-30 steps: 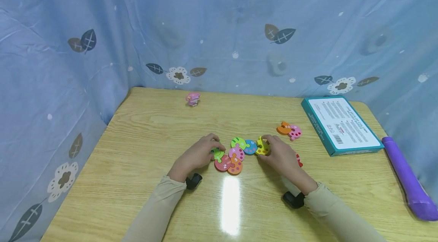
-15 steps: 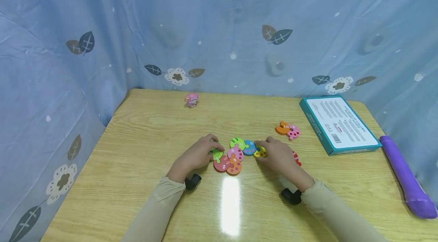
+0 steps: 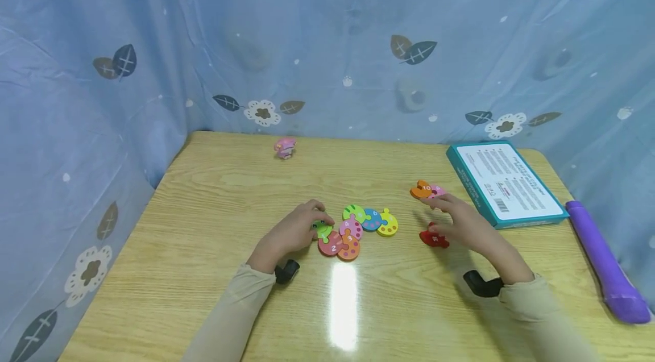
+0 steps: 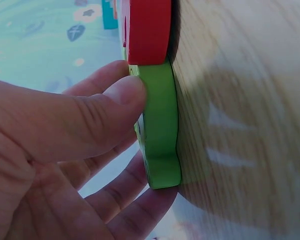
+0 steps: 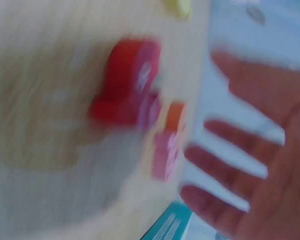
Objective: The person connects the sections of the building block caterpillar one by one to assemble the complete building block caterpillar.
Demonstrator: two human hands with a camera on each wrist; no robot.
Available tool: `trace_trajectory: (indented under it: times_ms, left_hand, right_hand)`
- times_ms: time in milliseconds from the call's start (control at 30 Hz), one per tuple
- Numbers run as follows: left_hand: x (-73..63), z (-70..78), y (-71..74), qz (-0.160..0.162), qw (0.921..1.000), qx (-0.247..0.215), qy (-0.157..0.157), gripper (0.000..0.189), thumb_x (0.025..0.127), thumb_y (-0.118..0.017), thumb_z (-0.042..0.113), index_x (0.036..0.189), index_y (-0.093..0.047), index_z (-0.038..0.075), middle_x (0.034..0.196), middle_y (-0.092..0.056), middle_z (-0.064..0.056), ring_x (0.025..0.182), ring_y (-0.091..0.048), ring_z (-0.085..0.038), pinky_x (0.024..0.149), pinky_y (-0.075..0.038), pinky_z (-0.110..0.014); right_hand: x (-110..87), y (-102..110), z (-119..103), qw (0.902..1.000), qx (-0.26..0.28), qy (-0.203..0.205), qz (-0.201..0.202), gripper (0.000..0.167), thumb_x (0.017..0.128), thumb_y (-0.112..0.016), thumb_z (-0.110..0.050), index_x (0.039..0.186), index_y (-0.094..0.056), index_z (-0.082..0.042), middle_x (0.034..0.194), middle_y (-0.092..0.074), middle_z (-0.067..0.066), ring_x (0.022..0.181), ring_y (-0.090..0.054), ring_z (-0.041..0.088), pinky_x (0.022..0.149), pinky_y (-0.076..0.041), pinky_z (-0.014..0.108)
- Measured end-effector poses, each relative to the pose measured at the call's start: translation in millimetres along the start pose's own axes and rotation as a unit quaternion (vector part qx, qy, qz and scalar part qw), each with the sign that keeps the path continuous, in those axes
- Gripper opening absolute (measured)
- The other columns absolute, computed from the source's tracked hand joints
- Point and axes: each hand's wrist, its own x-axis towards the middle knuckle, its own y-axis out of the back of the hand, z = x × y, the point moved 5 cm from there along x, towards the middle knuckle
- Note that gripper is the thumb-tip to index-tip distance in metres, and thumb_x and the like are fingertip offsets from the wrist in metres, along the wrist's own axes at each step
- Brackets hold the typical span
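A chain of numbered wooden caterpillar puzzle pieces lies on the table, from the green face piece (image 3: 323, 231) through the red 2 piece (image 3: 330, 245) to the yellow piece (image 3: 389, 224) at its right end. My left hand (image 3: 294, 230) grips the green face piece; the left wrist view has the thumb (image 4: 125, 92) on its top edge and fingers behind. To the right, my right hand (image 3: 471, 227) hovers with fingers spread, holding nothing, close by a loose red piece (image 3: 431, 238). That red piece is blurred in the right wrist view, apart from the fingers.
Behind the right hand lie the joined orange 10 piece (image 3: 420, 190) and pink 9 piece (image 3: 435, 188), the pink one partly covered. A teal box (image 3: 506, 183) and a purple microphone-shaped object (image 3: 609, 265) are at the right. A small pink figurine (image 3: 285, 148) stands at the back.
My right hand has let go of the yellow piece, now fitted against the blue one, and moved right to the loose red piece. The left hand stays on the green face piece.
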Motion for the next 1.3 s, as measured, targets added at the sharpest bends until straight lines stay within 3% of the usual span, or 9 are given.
trace_trajectory:
  times_ms: [133, 267, 400, 500, 633, 767, 900, 1067, 1300]
  left_hand:
    - [-1.7, -2.6, 1.0, 0.002, 1.0000, 0.000, 0.009, 0.040, 0.082, -0.059, -0.007, 0.112, -0.067, 0.019, 0.125, -0.047, -0.005, 0.117, -0.044, -0.025, 0.096, -0.040, -0.038]
    - [-4.7, -2.3, -1.1, -0.005, 0.9999, -0.004, 0.009, 0.041, 0.081, -0.058, -0.007, 0.112, -0.067, 0.018, 0.126, -0.047, -0.007, 0.117, -0.044, -0.027, 0.097, -0.039, -0.039]
    - [-7.5, -1.5, -4.0, -0.009, 0.9999, -0.005, 0.007, 0.041, 0.082, -0.057, -0.007, 0.113, -0.067, 0.018, 0.126, -0.047, -0.007, 0.117, -0.044, -0.027, 0.097, -0.039, -0.040]
    - [-7.9, -1.3, -3.5, -0.005, 0.9999, -0.005, 0.007, 0.040, 0.082, -0.058, -0.007, 0.112, -0.067, 0.017, 0.126, -0.047, -0.007, 0.117, -0.045, -0.027, 0.097, -0.039, -0.040]
    - [-6.9, -1.5, -1.8, -0.001, 1.0000, -0.006, 0.006, 0.039, 0.082, -0.058, -0.007, 0.111, -0.067, 0.017, 0.125, -0.047, -0.007, 0.116, -0.045, -0.026, 0.097, -0.039, -0.039]
    - [-5.8, -0.7, -1.2, -0.002, 1.0000, -0.007, 0.004, 0.039, 0.082, -0.058, -0.008, 0.111, -0.067, 0.017, 0.125, -0.047, -0.008, 0.116, -0.045, -0.027, 0.097, -0.040, -0.039]
    - [-3.9, 0.8, -1.9, -0.004, 0.9999, -0.011, -0.002, 0.039, 0.082, -0.058, -0.007, 0.111, -0.067, 0.017, 0.126, -0.047, -0.008, 0.117, -0.045, -0.028, 0.096, -0.040, -0.039]
    - [-2.0, 1.7, -1.5, -0.005, 0.9999, -0.008, 0.004, 0.038, 0.083, -0.058, -0.006, 0.112, -0.067, 0.018, 0.126, -0.047, -0.005, 0.118, -0.044, -0.026, 0.097, -0.040, -0.038]
    - [-2.1, 1.5, 1.5, 0.000, 1.0000, -0.007, 0.003, 0.038, 0.083, -0.059, -0.005, 0.112, -0.067, 0.018, 0.127, -0.047, -0.005, 0.118, -0.044, -0.026, 0.096, -0.040, -0.037]
  right_hand:
    - [-8.2, -11.0, 9.5, 0.9986, -0.019, 0.001, -0.050, 0.070, 0.072, -0.077, -0.030, 0.130, -0.051, -0.002, 0.121, -0.051, 0.022, 0.102, -0.052, 0.036, 0.079, -0.047, 0.047]
    - [-13.7, -26.9, 13.4, 0.9959, -0.071, -0.049, -0.029, 0.067, 0.069, -0.077, -0.043, 0.117, -0.059, -0.001, 0.097, -0.056, 0.011, 0.078, -0.053, 0.020, 0.062, -0.047, 0.034]
    - [-12.3, -35.5, 7.8, 0.9951, -0.084, -0.053, -0.004, 0.050, 0.071, -0.077, -0.032, 0.106, -0.061, 0.000, 0.093, -0.057, 0.011, 0.074, -0.053, 0.020, 0.061, -0.048, 0.034]
    - [-1.7, -34.2, -0.7, 0.9963, -0.082, -0.025, 0.003, 0.049, 0.071, -0.078, -0.023, 0.112, -0.060, -0.002, 0.103, -0.057, 0.016, 0.083, -0.056, 0.025, 0.068, -0.051, 0.040]
    - [24.3, -25.6, -17.6, 0.9920, -0.114, 0.050, 0.017, 0.052, 0.067, -0.081, -0.016, 0.115, -0.062, -0.010, 0.106, -0.058, 0.014, 0.093, -0.055, 0.028, 0.075, -0.047, 0.052]
    - [49.2, -19.6, -36.3, 0.9697, -0.187, 0.155, 0.018, 0.049, 0.068, -0.079, -0.001, 0.111, -0.064, -0.019, 0.105, -0.059, 0.007, 0.100, -0.053, 0.030, 0.083, -0.039, 0.060]
    - [60.9, -21.6, -45.9, 0.9470, -0.227, 0.227, -0.019, 0.052, 0.069, -0.072, 0.012, 0.107, -0.066, -0.023, 0.105, -0.057, 0.005, 0.101, -0.052, 0.030, 0.089, -0.037, 0.059]
    - [64.1, -27.4, -47.4, 0.9376, -0.227, 0.257, -0.059, 0.051, 0.073, -0.068, 0.010, 0.108, -0.067, -0.026, 0.105, -0.058, 0.002, 0.103, -0.052, 0.027, 0.092, -0.035, 0.059]
    - [67.7, -28.6, -47.9, 0.9354, -0.228, 0.261, -0.067, 0.052, 0.075, -0.067, 0.009, 0.114, -0.066, -0.026, 0.106, -0.059, 0.003, 0.103, -0.051, 0.028, 0.090, -0.039, 0.054]
